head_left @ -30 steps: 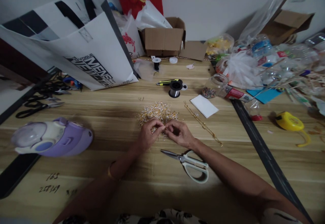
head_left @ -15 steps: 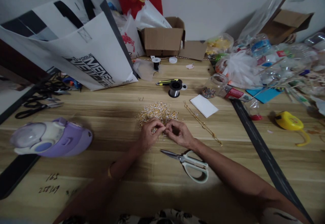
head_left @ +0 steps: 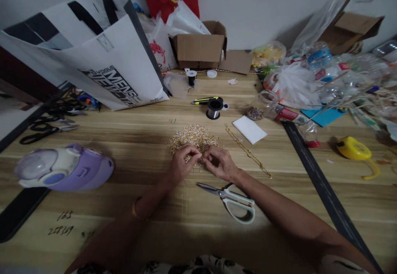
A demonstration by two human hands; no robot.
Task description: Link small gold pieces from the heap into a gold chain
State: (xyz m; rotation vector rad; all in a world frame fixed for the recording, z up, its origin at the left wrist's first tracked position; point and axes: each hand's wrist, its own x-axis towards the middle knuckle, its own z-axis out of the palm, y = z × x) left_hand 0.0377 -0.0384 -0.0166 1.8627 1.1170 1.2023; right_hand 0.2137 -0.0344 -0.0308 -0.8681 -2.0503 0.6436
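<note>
My left hand point(head_left: 182, 164) and my right hand point(head_left: 218, 163) meet fingertip to fingertip at the near edge of a heap of small gold and silver pins point(head_left: 192, 136) on the wooden table point(head_left: 130, 141). Both hands are closed in a pinch on tiny pieces from the heap; what exactly sits between the fingers is too small to make out. White-handled scissors point(head_left: 233, 200) lie just below my right wrist. A thin gold chain point(head_left: 248, 152) runs diagonally to the right of my right hand.
A purple and white bottle point(head_left: 63, 172) lies at left, black scissors point(head_left: 46, 127) beyond it. A big white shopping bag point(head_left: 89, 54), cardboard box point(head_left: 200, 46), wire spool point(head_left: 214, 109), white pad point(head_left: 249, 129), bead jar point(head_left: 262, 104), black strip point(head_left: 322, 183), yellow tape measure point(head_left: 353, 150) and plastic clutter ring the table.
None beyond slight finger movement; both hands stay pinched together at the edge of the pin heap.
</note>
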